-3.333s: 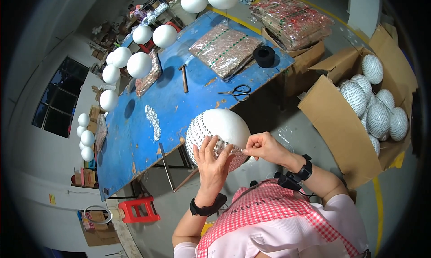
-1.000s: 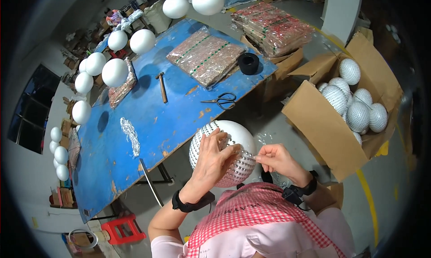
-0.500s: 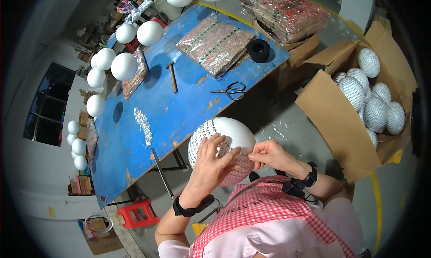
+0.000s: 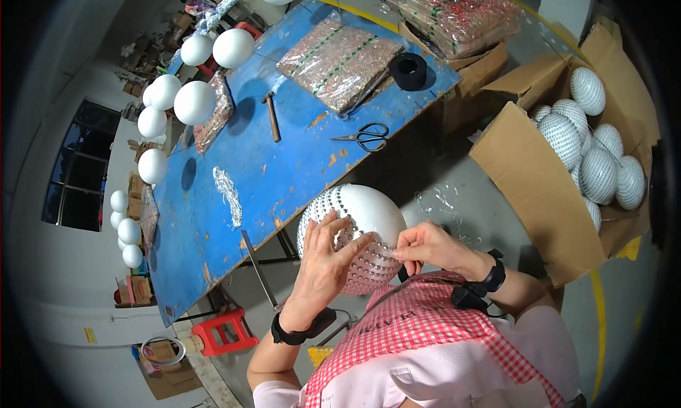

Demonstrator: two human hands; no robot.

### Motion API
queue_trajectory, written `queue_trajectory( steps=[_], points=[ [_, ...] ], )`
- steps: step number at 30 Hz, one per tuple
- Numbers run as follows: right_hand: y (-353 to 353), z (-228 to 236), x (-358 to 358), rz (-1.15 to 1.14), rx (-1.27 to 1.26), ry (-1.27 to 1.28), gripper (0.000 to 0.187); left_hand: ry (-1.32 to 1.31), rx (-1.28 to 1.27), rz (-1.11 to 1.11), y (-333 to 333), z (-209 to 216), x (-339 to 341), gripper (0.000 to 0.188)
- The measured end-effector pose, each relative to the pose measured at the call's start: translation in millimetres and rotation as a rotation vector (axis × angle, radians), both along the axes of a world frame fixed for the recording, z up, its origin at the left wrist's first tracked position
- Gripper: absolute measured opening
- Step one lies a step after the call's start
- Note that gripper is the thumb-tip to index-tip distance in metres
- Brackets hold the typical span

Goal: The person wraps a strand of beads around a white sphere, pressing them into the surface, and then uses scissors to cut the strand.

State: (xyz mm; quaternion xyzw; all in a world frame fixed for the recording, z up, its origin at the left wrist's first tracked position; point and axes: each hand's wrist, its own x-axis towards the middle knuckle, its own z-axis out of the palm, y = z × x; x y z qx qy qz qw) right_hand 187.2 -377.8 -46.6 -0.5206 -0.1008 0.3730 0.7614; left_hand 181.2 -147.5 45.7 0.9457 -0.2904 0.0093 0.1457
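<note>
Here, one ball (image 4: 369,206) against the spread left hand (image 4: 325,261); at the ball's four o'clock, right hand (image 4: 430,249) pinches something hard to make out

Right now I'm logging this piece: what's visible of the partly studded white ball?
The round white ball, smooth and bare at upper right, has rows of shiny silvery studs left and below. It is between blue table and checked apron. The left hand spreads over its studs; the right hand pinches at its right edge.
</note>
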Motion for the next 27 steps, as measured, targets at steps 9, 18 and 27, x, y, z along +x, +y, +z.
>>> queue_trajectory(
  steps=[9,18,27],
  points=[
    [2,-7,-1,-0.055,-0.092,0.009,0.025,0.059,0.022,-0.05,-7,4,0,0.048],
    [-1,-2,-16,-0.11,-0.024,-0.024,0.027,-0.023,-0.039,-0.026,3,-13,-9,0.05],
    [1,2,-20,-0.032,0.105,-0.048,0.026,-0.052,0.109,-0.069,-8,-7,-13,0.044]
  ],
)
